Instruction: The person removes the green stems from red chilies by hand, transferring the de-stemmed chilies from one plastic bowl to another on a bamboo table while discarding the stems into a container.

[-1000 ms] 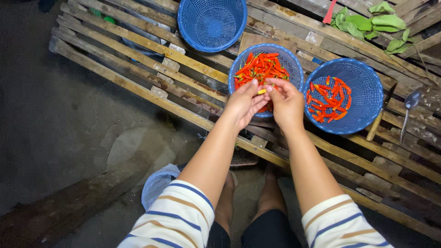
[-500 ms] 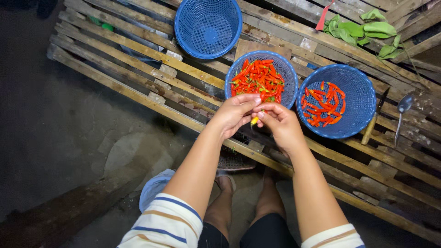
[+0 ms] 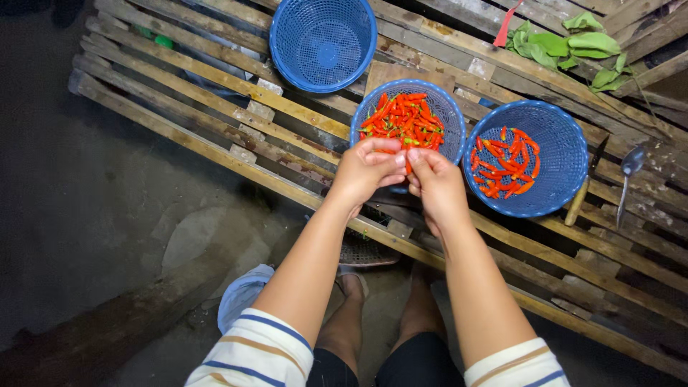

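Both hands risen to middle basket [image 3: 450, 107] rim, left hand [image 3: 367, 172] and right hand [image 3: 436, 185] fingers pinching one red chili [image 3: 408, 166]

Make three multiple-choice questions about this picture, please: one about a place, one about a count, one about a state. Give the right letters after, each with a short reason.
1. Where is the empty blue basket?
A. Farther from the person, left of the other two
B. On the ground beside the feet
C. Under the green leaves

2. How many blue baskets are on the wooden slats?
A. Two
B. Three
C. Five

3. What are the hands doing?
A. Resting flat on the slats
B. Each lifting a basket
C. Meeting fingertip to fingertip on a small chili

Answers:
1. A: it stands at the top, left of the middle basket and the right basket.
2. B: one is empty and two hold red chilies.
3. C: the left hand and right hand pinch a chili together at the middle basket's near rim.
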